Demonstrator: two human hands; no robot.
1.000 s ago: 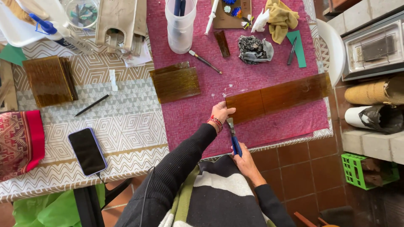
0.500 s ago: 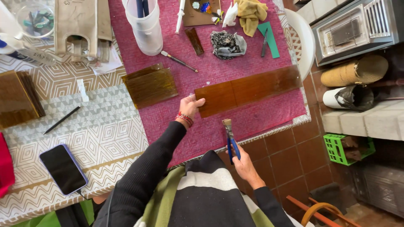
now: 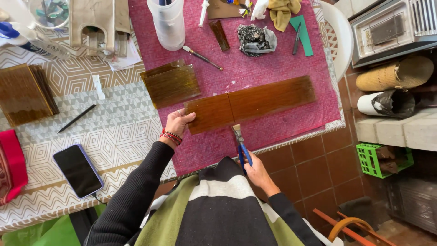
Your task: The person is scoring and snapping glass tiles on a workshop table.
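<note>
On the magenta cloth (image 3: pixel 282 59), the left hand (image 3: pixel 175 124) presses the long amber glass strip (image 3: pixel 250 104); the right hand (image 3: pixel 255 171) grips blue-handled pliers (image 3: pixel 241 145) at its near edge.

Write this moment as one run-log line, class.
left hand: pressing end of amber glass strip | right hand: holding blue-handled pliers near strip edge | surface: pink cloth

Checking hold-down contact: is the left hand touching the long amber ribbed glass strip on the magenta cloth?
Touching. The head view shows the left hand with fingertips resting on the left end of the long amber ribbed glass strip, no gap visible.
</note>
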